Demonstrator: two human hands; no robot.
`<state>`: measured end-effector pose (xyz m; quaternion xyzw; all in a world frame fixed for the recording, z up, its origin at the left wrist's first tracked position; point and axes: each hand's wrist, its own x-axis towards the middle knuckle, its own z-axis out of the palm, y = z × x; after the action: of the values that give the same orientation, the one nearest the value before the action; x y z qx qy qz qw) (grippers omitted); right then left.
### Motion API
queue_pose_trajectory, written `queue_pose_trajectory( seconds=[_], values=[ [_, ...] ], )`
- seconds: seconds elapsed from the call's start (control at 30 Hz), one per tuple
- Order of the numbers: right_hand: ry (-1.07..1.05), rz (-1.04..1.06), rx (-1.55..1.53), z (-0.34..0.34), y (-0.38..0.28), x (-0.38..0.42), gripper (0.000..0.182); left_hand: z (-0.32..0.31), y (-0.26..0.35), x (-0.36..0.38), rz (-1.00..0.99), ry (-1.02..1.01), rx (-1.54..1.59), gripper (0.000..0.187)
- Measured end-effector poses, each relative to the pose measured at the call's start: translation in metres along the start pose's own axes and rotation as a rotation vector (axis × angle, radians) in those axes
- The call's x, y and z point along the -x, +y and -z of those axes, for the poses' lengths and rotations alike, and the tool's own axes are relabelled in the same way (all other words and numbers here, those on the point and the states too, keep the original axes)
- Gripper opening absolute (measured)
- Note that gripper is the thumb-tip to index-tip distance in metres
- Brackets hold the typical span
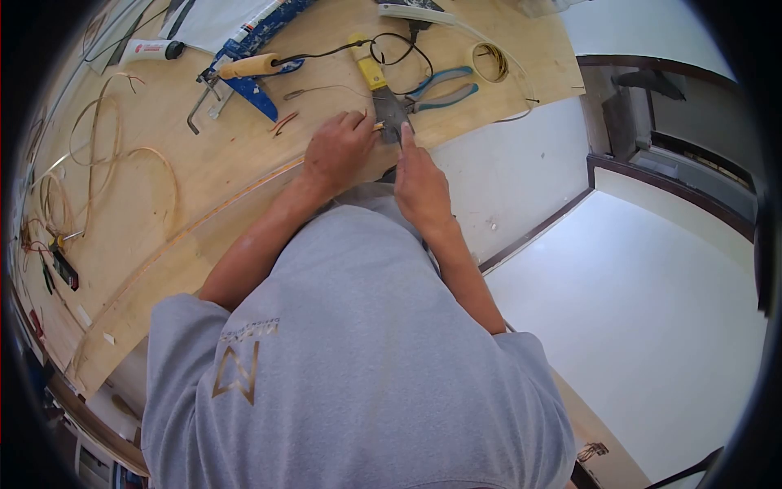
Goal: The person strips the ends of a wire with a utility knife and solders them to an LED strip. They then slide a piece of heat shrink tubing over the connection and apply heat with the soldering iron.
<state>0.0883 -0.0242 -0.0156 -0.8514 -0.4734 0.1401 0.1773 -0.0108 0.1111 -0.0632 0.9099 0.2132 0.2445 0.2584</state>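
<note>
At the front edge of the wooden table (244, 155), my left hand (338, 151) has its fingers curled in beside the grey blade of a yellow-handled scraper (391, 114); a small, thin piece shows at its fingertips. Close by on the right, my right hand (423, 187) is closed with its index finger pointing forward along a dark tool that is mostly hidden. The scraper's yellow handle points away from me. Pliers with blue-grey handles (448, 96) lie just right of the blade. A looped black cable (407, 49) passes over the scraper handle.
A wooden-handled soldering iron (248, 67) rests by a blue caulking gun (261, 28). A white tube (151, 50) lies further left. Coiled flat strip (90, 155) spreads over the left side. A yellow wire roll (490, 63) sits at the right, and a small meter (65, 267) at the far left.
</note>
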Motion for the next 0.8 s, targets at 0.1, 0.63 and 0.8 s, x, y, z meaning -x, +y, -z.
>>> queue_pose_trajectory(
  seconds=[0.1,0.63,0.8],
  values=[
    [0.023,0.049,0.032,-0.010,0.006,0.003,0.050,0.000,0.000,0.001,-0.035,0.015,-0.003,0.021],
    [0.023,0.058,0.053,-0.016,0.007,0.000,0.040,0.000,0.000,-0.006,-0.084,0.024,0.000,0.012],
    [0.005,0.028,0.051,-0.015,0.005,-0.001,0.038,-0.002,-0.001,-0.005,-0.075,0.016,-0.008,0.011]
  ],
)
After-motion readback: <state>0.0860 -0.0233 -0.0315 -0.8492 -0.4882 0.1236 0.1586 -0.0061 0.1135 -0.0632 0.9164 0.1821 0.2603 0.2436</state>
